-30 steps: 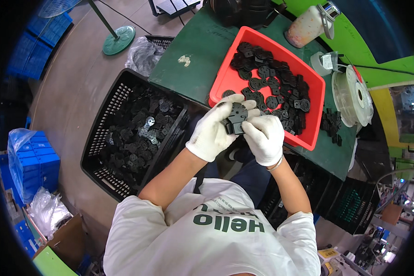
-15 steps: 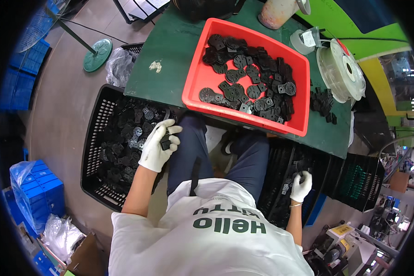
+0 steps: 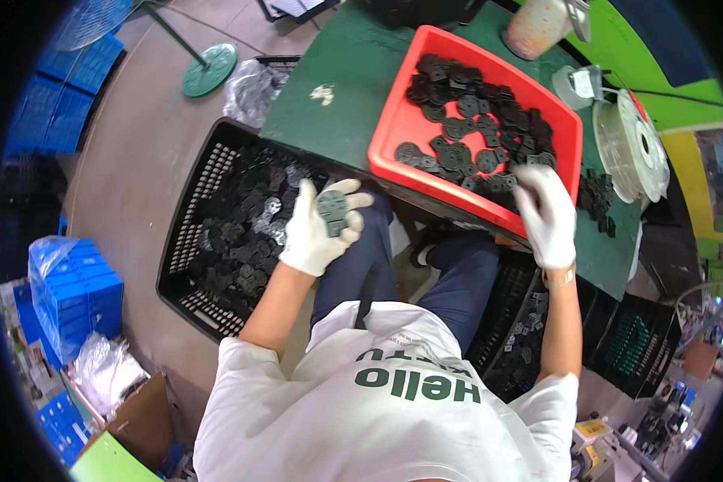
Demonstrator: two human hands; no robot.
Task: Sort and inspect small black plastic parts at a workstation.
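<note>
My left hand (image 3: 317,233), in a white glove, holds a flat black plastic part (image 3: 332,210) with a round end and a narrower tab, its face turned up. That hand is above the near side of a black perforated crate (image 3: 186,217) full of similar dark parts (image 3: 237,233). My right hand (image 3: 548,213), gloved too, is over the near right edge of a red tray (image 3: 384,145). Its fingertips are at the heap of black parts (image 3: 458,128) in the tray. They are blurred and partly hidden, so whether they grip a part cannot be seen.
The tray rests on a green table (image 3: 313,120), with a spool (image 3: 631,149), a stained tub (image 3: 534,30) and loose black parts (image 3: 596,197) around it. Another crate with parts (image 3: 522,345) stands by my right leg. A green round stand base (image 3: 210,71) is on the floor.
My right hand has risen from the crate on the right to the red tray. In my left hand the part now lies face up. The whole view has shifted.
</note>
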